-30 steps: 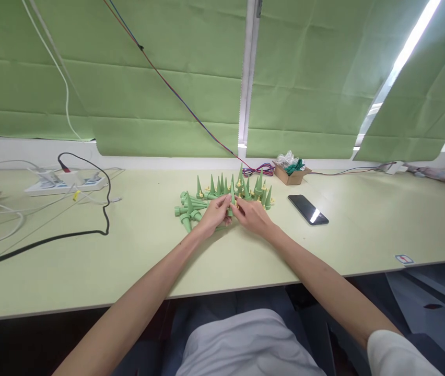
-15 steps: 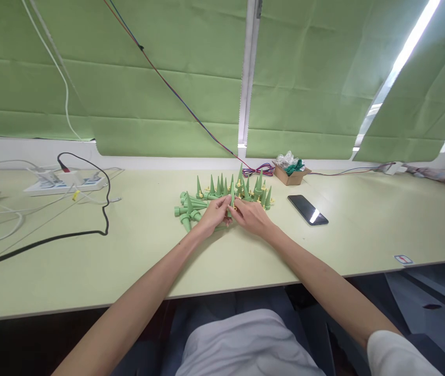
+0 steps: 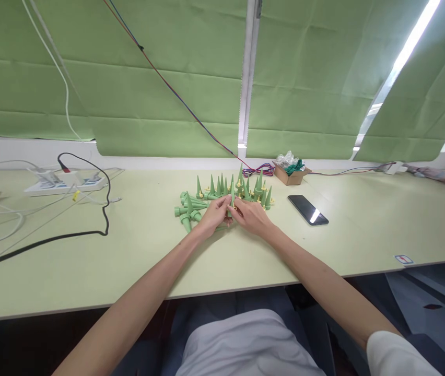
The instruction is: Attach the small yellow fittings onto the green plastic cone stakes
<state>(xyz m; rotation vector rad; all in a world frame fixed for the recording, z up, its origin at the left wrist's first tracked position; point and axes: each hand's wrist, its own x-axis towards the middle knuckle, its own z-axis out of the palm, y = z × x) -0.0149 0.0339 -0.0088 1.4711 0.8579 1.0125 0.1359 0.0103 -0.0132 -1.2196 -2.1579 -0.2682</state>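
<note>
My left hand (image 3: pixel 217 210) and my right hand (image 3: pixel 249 213) meet over the near side of a group of green plastic plant watering spikes. Between them they grip one green watering spike (image 3: pixel 232 195), tip up, with a small yellow valve (image 3: pixel 235 208) by my right fingertips. My fingers hide most of its lower part. Behind my hands several upright spikes (image 3: pixel 259 183) stand close together, many with yellow valves on them. To the left of my left hand, more spikes (image 3: pixel 185 222) lie on their sides without visible yellow parts.
A black phone (image 3: pixel 307 210) lies right of the spikes. Behind it stands a small cardboard box (image 3: pixel 290 176) with clear and green plastic in it. A power strip (image 3: pixel 66 184) and tangled cables, including a black one (image 3: pixel 107 209), occupy the table's left side.
</note>
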